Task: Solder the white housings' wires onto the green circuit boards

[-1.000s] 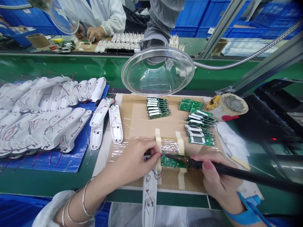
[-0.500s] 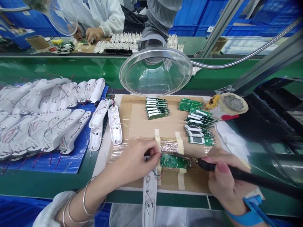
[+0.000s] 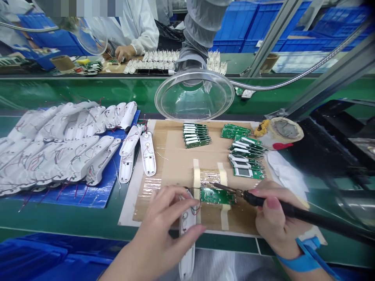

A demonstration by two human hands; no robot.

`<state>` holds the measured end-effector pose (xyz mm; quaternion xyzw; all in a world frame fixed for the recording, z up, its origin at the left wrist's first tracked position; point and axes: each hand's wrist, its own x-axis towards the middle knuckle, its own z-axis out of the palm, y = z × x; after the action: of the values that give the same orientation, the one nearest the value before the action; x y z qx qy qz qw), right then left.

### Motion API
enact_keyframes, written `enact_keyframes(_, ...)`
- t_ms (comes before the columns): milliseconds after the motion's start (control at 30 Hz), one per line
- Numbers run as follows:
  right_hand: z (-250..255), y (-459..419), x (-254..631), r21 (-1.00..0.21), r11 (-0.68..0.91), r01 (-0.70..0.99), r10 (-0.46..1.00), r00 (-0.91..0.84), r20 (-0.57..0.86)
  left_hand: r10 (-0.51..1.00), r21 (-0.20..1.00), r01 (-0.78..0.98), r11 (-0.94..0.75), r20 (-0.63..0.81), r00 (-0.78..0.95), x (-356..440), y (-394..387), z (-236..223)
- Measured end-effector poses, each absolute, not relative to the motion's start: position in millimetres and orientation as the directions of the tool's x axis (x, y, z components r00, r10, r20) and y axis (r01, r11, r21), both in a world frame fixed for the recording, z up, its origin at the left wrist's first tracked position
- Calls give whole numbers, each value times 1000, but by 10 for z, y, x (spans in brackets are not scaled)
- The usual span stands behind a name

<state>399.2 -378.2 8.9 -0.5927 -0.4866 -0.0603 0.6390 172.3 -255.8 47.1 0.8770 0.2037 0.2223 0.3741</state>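
A green circuit board point(image 3: 216, 196) lies on a taped cardboard sheet point(image 3: 175, 156), in front of me. Wires run from its left end to a white plastic housing point(image 3: 186, 259) at the near edge. My left hand point(image 3: 172, 218) is over that housing, thumb and fingers spread apart; whether it touches the housing I cannot tell. My right hand point(image 3: 278, 216) grips a soldering iron point(image 3: 258, 200) by its black handle. The iron's tip points left, just above the board's upper edge, near the tape strips.
White housings with wires point(image 3: 58, 156) fill a blue sheet point(image 3: 96, 197) on the left. Stacked circuit boards point(image 3: 197, 135) and more boards point(image 3: 246, 156) lie farther back. A clear fume hood point(image 3: 195, 97) hangs above. A tip-cleaning dish point(image 3: 283, 130) stands right. A co-worker's hand point(image 3: 125, 52) shows across the bench.
My left hand has let go of the wire at the board's left end, opened and moved down toward the housing. The soldering iron's tip has lifted slightly from that end.
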Motion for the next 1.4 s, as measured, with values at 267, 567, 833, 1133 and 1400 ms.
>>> enact_keyframes(267,96,-3788,4007,-679,288,675,474,515,714,53,412,-113,-904,372,927,1988,-2574,499)
enact_keyframes(567,33,-3875,4029,-726,52,686,557,583,591,110,-118,138,-983,215,970,1819,-2560,559)
enact_keyframes(833,149,-3789,4013,-738,-33,674,565,622,542,181,240,49,-969,565,805,1991,-2496,349)
enact_keyframes(1133,188,-3745,4019,-751,63,657,588,584,560,-68,82,-98,-992,309,949,1957,-2418,505)
enact_keyframes(1400,125,-3822,3987,-846,187,499,576,642,506,171,185,96,-978,448,878,1938,-2238,305)
